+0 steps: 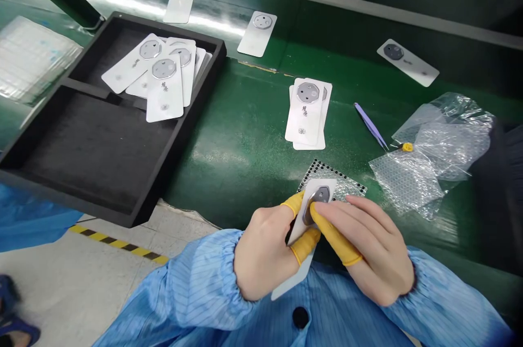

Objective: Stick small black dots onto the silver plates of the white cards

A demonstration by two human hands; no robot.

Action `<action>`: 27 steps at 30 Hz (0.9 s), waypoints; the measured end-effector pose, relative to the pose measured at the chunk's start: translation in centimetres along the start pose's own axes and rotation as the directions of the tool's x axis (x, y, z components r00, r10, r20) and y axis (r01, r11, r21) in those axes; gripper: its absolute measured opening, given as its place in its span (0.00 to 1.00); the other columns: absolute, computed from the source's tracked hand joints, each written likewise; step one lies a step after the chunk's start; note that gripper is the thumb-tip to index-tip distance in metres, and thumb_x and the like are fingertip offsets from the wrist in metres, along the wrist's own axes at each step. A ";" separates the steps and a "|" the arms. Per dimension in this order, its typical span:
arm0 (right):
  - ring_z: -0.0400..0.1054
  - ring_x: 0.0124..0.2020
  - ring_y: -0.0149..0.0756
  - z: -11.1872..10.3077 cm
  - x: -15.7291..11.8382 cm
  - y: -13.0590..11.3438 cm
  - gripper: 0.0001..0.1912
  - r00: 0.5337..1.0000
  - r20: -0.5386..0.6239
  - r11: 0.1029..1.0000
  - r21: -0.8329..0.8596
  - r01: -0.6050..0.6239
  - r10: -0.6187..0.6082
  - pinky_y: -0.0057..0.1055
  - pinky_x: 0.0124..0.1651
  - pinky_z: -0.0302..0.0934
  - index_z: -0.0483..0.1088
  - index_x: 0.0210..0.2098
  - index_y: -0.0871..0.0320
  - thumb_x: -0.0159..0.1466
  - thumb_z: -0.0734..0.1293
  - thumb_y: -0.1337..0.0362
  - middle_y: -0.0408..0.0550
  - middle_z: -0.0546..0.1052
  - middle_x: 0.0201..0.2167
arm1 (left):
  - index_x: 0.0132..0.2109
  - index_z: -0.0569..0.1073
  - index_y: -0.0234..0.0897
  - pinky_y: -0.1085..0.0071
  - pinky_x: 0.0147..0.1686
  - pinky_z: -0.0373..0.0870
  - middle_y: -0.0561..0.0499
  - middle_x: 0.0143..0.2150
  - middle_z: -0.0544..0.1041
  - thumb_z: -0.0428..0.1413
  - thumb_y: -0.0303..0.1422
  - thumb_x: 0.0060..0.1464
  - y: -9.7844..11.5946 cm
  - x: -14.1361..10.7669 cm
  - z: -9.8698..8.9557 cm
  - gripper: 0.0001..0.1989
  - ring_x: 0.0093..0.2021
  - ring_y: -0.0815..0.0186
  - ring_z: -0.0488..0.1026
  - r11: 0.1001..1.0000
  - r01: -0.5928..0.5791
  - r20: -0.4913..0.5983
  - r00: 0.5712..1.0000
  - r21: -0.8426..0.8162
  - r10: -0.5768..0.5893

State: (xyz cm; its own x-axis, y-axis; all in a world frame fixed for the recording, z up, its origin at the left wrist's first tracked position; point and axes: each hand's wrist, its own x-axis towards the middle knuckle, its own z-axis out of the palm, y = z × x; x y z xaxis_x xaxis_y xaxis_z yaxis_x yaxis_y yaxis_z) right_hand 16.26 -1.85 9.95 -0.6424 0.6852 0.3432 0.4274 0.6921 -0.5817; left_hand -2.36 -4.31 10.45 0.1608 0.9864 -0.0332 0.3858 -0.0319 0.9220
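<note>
A white rectangular panel [297, 230] with a grey eight-sided inset [321, 195] is tilted up in front of my body. My left hand [272, 251] grips its edge, with yellow finger cots on the thumb and a finger. The yellow-cotted tip of my right hand [368, 243] touches the inset, its fingers close together; anything small between them is hidden. Just beyond my hands lies a clear sheet edged with black dots [332, 174], partly covered. Farther up, two similar white panels [304, 118] overlap on the green bench.
On the left stands a black two-part tray [163, 186] with several white panels [164, 91] in one compartment. Purple tweezers [370, 125] and crumpled bubble wrap [408, 181] lie to the right. More single panels [257, 36] lie along the back. A blue sleeve [36, 219] shows at the left edge.
</note>
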 end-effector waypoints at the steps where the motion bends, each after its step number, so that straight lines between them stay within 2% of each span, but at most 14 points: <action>1: 0.70 0.52 0.42 -0.2 0.2 -0.3 0.27 0.997 0.020 0.992 -0.097 0.078 -0.077 0.45 0.54 0.67 0.59 0.61 0.55 0.63 0.54 0.73 0.49 0.75 0.51 | 0.31 0.68 0.35 0.75 0.17 0.62 0.55 0.21 0.70 0.57 0.28 0.52 0.0 0.0 0.0 0.04 0.19 0.71 0.66 1.000 0.005 0.008 1.000 -0.014 -0.004; 3: 0.66 0.56 0.49 -0.4 0.6 -0.8 0.27 0.976 0.084 0.934 -0.282 0.219 -0.203 0.51 0.56 0.64 0.61 0.59 0.66 0.59 0.56 0.76 0.59 0.72 0.54 | 0.29 0.67 0.36 0.75 0.17 0.63 0.55 0.21 0.70 0.56 0.28 0.51 -0.1 -0.1 -0.1 0.05 0.19 0.70 0.67 0.999 0.025 0.034 0.999 -0.038 -0.024; 6: 0.61 0.60 0.54 -0.3 0.5 -1.2 0.25 0.974 0.152 0.905 -0.370 0.212 -0.166 0.54 0.58 0.62 0.64 0.55 0.67 0.58 0.58 0.76 0.62 0.66 0.58 | 0.31 0.67 0.37 0.73 0.19 0.67 0.52 0.23 0.74 0.56 0.28 0.50 -0.3 -0.3 0.0 0.03 0.21 0.67 0.71 0.995 0.068 0.075 0.995 -0.071 -0.063; 10: 0.60 0.61 0.50 0.0 0.1 -0.5 0.27 0.980 0.131 0.940 -0.288 0.181 -0.148 0.48 0.56 0.67 0.62 0.58 0.64 0.59 0.57 0.77 0.59 0.67 0.59 | 0.31 0.67 0.37 0.71 0.22 0.72 0.50 0.26 0.76 0.57 0.28 0.49 -0.9 0.0 0.6 0.04 0.24 0.63 0.75 0.978 0.150 0.120 0.984 -0.147 -0.133; 12: 0.62 0.59 0.50 0.1 0.1 0.2 0.28 0.981 0.088 0.969 -0.168 0.183 -0.170 0.47 0.53 0.69 0.58 0.61 0.63 0.61 0.58 0.74 0.59 0.67 0.58 | 0.36 0.69 0.36 0.70 0.25 0.74 0.49 0.29 0.78 0.59 0.28 0.48 -1.1 0.5 0.8 0.06 0.28 0.61 0.77 0.922 0.221 0.188 0.968 -0.317 -0.167; 13: 0.63 0.58 0.49 0.1 0.1 0.5 0.29 0.988 0.049 0.983 -0.105 0.154 -0.149 0.47 0.53 0.69 0.56 0.62 0.61 0.62 0.59 0.73 0.59 0.67 0.58 | 0.41 0.70 0.36 0.69 0.28 0.76 0.48 0.33 0.79 0.59 0.28 0.48 -1.2 0.7 0.8 0.11 0.30 0.60 0.78 0.864 0.252 0.223 0.960 -0.436 -0.168; 15: 0.63 0.58 0.48 0.2 0.1 0.7 0.29 0.994 -0.106 1.000 -0.010 0.019 -0.020 0.47 0.55 0.68 0.57 0.63 0.56 0.62 0.61 0.73 0.55 0.65 0.60 | 0.50 0.68 0.36 0.67 0.34 0.78 0.45 0.40 0.80 0.60 0.27 0.49 -1.0 1.0 0.7 0.19 0.36 0.59 0.79 0.714 0.286 0.258 0.954 -0.639 -0.151; 16: 0.62 0.59 0.48 0.3 0.0 0.7 0.30 0.976 -0.202 0.996 0.035 -0.078 0.083 0.48 0.57 0.66 0.58 0.62 0.54 0.62 0.62 0.74 0.53 0.63 0.61 | 0.52 0.68 0.36 0.67 0.36 0.78 0.44 0.42 0.80 0.60 0.27 0.49 -0.9 1.1 0.6 0.21 0.38 0.58 0.79 0.656 0.290 0.259 0.955 -0.696 -0.148; 18: 0.63 0.58 0.48 0.7 0.0 0.5 0.30 0.895 -0.331 0.950 0.185 -0.250 0.299 0.50 0.58 0.65 0.59 0.61 0.49 0.61 0.64 0.73 0.50 0.63 0.61 | 0.51 0.70 0.35 0.66 0.36 0.78 0.43 0.43 0.80 0.62 0.28 0.49 -0.6 1.1 0.4 0.21 0.39 0.57 0.79 0.614 0.301 0.256 0.953 -0.730 -0.163; 19: 0.66 0.56 0.48 1.0 -0.1 0.4 0.30 0.859 -0.339 0.913 0.277 -0.299 0.384 0.49 0.55 0.68 0.60 0.61 0.48 0.61 0.65 0.72 0.49 0.66 0.59 | 0.49 0.71 0.34 0.67 0.34 0.78 0.43 0.41 0.80 0.63 0.30 0.49 -0.5 1.1 0.4 0.19 0.37 0.57 0.79 0.618 0.308 0.256 0.951 -0.723 -0.174; 21: 0.74 0.47 0.43 1.6 -0.2 0.3 0.29 0.822 -0.292 0.835 0.432 -0.342 0.488 0.43 0.46 0.74 0.61 0.60 0.47 0.61 0.66 0.70 0.47 0.75 0.51 | 0.45 0.74 0.33 0.69 0.29 0.77 0.44 0.37 0.81 0.62 0.33 0.50 -0.3 1.0 0.3 0.15 0.32 0.59 0.79 0.646 0.300 0.243 0.953 -0.702 -0.179; 23: 0.77 0.39 0.40 2.0 -0.2 0.1 0.26 0.811 -0.284 0.801 0.500 -0.330 0.512 0.38 0.39 0.77 0.64 0.57 0.46 0.61 0.68 0.70 0.44 0.79 0.43 | 0.41 0.76 0.32 0.73 0.26 0.75 0.45 0.32 0.81 0.60 0.36 0.53 -0.4 1.0 0.3 0.11 0.29 0.62 0.78 0.698 0.252 0.195 0.967 -0.671 -0.162; 27: 0.77 0.36 0.38 2.1 -0.4 0.0 0.27 0.796 -0.311 0.789 0.533 -0.307 0.519 0.35 0.37 0.78 0.67 0.55 0.45 0.59 0.70 0.71 0.41 0.80 0.40 | 0.34 0.78 0.32 0.76 0.22 0.71 0.48 0.27 0.79 0.59 0.36 0.55 -0.9 1.1 0.4 0.09 0.24 0.66 0.75 0.756 0.170 0.113 0.985 -0.632 -0.128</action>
State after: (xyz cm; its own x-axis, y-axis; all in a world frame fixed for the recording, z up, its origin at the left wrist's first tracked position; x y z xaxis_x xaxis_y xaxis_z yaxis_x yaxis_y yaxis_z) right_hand 15.18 -2.63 8.28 -0.0918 0.9755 0.2000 0.1953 0.2146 -0.9570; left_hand -2.18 -3.26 9.39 0.2118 0.9579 -0.1939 -0.2550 0.2456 0.9352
